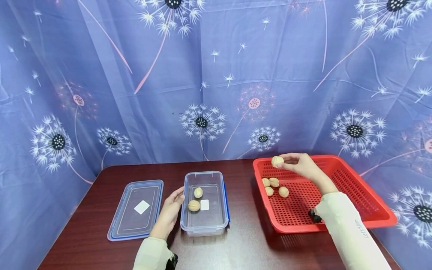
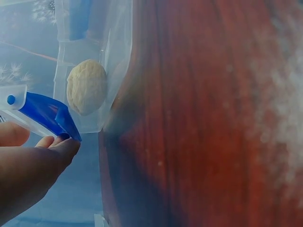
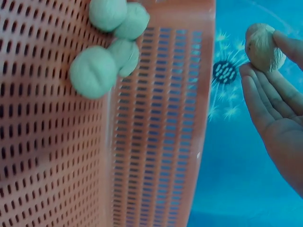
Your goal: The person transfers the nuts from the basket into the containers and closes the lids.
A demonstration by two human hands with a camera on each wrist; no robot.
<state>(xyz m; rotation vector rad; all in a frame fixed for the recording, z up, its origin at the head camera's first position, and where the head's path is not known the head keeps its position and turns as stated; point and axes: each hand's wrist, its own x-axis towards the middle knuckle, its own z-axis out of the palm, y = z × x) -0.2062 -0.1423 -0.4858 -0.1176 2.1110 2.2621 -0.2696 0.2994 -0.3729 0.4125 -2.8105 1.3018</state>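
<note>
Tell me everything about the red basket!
The red basket is a shallow rectangular plastic tray with slotted holes all over its floor and sloping walls. It sits flat on the dark wooden table, at the right side. Four walnuts lie clustered in its left part. The right hand pinches another walnut above its left rim.

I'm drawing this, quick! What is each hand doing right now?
Left hand: open, straight fingers resting against the side of the clear box, holding nothing.
Right hand: pinching a walnut above the red basket.
</note>
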